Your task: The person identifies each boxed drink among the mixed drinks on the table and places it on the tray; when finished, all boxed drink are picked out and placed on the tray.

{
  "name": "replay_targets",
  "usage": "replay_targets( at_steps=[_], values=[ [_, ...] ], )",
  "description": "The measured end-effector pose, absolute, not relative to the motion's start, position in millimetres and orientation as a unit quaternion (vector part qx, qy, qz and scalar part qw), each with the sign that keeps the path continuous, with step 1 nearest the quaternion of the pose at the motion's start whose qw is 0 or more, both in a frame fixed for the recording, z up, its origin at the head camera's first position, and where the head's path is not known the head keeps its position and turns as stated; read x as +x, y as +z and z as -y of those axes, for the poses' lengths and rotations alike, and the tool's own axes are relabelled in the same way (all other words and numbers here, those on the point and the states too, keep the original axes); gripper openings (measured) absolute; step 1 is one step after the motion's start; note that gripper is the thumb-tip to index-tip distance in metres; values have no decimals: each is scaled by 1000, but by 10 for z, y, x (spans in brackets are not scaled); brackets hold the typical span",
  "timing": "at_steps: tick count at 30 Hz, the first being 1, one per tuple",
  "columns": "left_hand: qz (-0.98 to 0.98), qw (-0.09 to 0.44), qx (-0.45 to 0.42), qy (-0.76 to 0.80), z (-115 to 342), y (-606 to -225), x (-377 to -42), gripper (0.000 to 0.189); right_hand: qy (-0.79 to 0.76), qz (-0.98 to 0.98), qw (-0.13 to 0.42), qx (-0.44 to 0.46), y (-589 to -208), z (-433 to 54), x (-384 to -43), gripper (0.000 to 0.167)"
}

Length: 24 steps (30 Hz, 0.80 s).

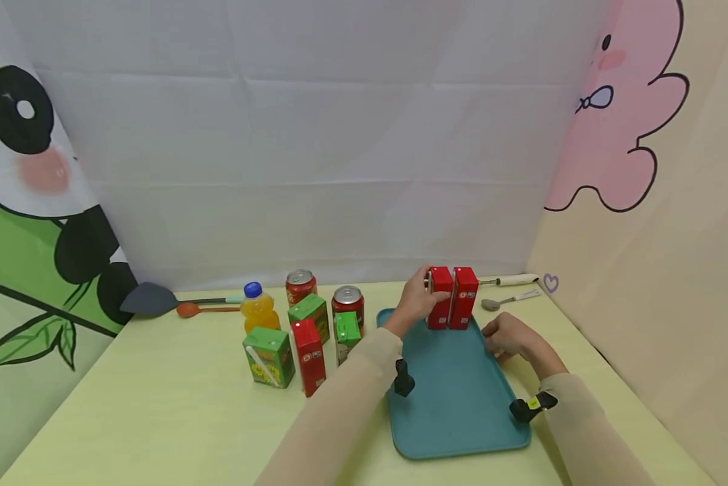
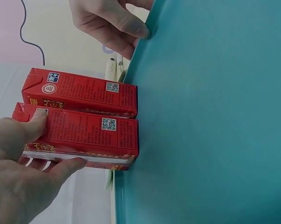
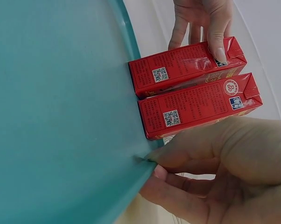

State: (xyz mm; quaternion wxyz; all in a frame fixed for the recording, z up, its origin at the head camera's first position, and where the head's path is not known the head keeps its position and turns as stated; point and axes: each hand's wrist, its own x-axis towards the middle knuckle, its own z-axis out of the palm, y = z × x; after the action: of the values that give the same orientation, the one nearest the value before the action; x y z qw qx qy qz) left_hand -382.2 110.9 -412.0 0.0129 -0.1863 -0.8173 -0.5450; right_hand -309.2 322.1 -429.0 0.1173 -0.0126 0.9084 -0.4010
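Both were busy: the left hand (image 1: 415, 304) was curled round one red carton (image 1: 440, 307), upright at the far end of the teal tray (image 1: 455, 405), and the right hand (image 1: 512, 337) pinched that tray's right edge! A second red carton (image 1: 463, 298) stood just beside the first, with an orange bottle (image 1: 259, 314) off left on the worktop (image 1: 187, 412).

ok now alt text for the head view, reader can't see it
A person's left hand holds one of two red cartons standing side by side on a teal tray, while the right hand grips the tray's right edge. Left of the tray stand more cartons, two cans and a bottle.
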Motion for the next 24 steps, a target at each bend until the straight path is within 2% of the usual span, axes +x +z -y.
replay_targets(
  at_steps=[14,21,24],
  values=[
    [811,-8,-184,-556,-1095,-4115,-3808,62,-406,-906,120,-8,-4307,-3206,-3062,39],
    [803,-25,-144,-577,-1036,-3960,-3737,90,-407,-905,123,-15,-4297,-3179,-3071,41],
    [796,-16,-156,-585,-1042,-3843,-3713,95,-401,-908,120,-13,-4263,-3197,-3076,40]
  ],
)
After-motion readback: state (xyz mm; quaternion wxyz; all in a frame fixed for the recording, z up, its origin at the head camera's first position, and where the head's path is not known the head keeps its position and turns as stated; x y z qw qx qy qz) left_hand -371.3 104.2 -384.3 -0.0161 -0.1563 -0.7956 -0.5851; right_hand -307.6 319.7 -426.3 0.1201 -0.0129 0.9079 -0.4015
